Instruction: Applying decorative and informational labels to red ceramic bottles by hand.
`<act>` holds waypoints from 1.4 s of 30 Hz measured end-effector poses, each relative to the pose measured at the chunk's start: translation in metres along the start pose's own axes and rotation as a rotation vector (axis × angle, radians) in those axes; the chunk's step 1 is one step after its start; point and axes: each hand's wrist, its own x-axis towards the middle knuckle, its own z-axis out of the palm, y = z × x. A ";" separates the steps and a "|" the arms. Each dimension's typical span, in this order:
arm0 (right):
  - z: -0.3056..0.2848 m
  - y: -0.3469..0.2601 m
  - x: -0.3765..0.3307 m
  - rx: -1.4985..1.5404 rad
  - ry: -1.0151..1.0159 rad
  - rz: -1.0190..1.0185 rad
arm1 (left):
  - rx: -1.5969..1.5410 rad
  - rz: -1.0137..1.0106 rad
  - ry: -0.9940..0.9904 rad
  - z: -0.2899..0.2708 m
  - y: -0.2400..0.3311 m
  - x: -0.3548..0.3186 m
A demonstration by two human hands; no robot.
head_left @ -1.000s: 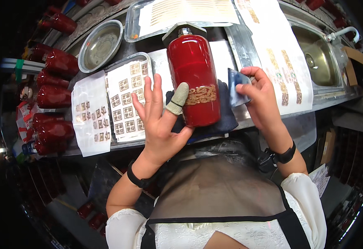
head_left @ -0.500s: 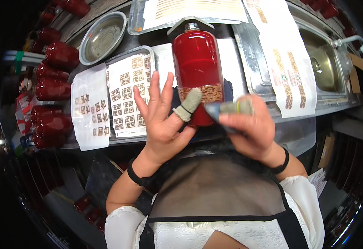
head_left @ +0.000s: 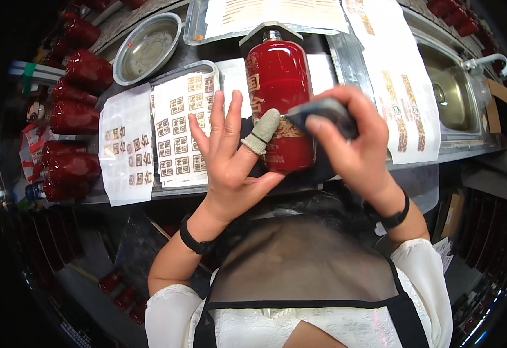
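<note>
A glossy red bottle [head_left: 282, 75] lies with its neck pointing away from me, bearing gold characters on its left side and a gold patterned band [head_left: 288, 127] around its lower part. My left hand [head_left: 230, 165] is open, fingers spread. Its index finger, in a grey-green cloth finger cover [head_left: 262, 130], rests on the bottle by the band, while the thumb lies along the base. Closed in my right hand [head_left: 355, 133] is a dark, smooth scraper [head_left: 330, 114], partly smeared by motion. The scraper's tip is at the band's right part; whether it touches cannot be made out.
Sheets of gold-and-brown transfers [head_left: 178, 127] lie left on a tray, and a long white sheet [head_left: 404, 98] covers the right. A metal bowl [head_left: 148, 49] stands back left, near several red bottles [head_left: 74, 118]. A sink [head_left: 453, 95] with a tap is at right.
The bottle has turned about its length, bringing gold characters into view on its left, and shifted slightly right. My right hand has risen with the scraper, tilting it. My left hand stays almost in place.
</note>
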 end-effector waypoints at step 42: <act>-0.004 0.003 -0.039 -0.123 0.086 -0.221 | -0.099 0.143 0.034 0.008 -0.002 0.008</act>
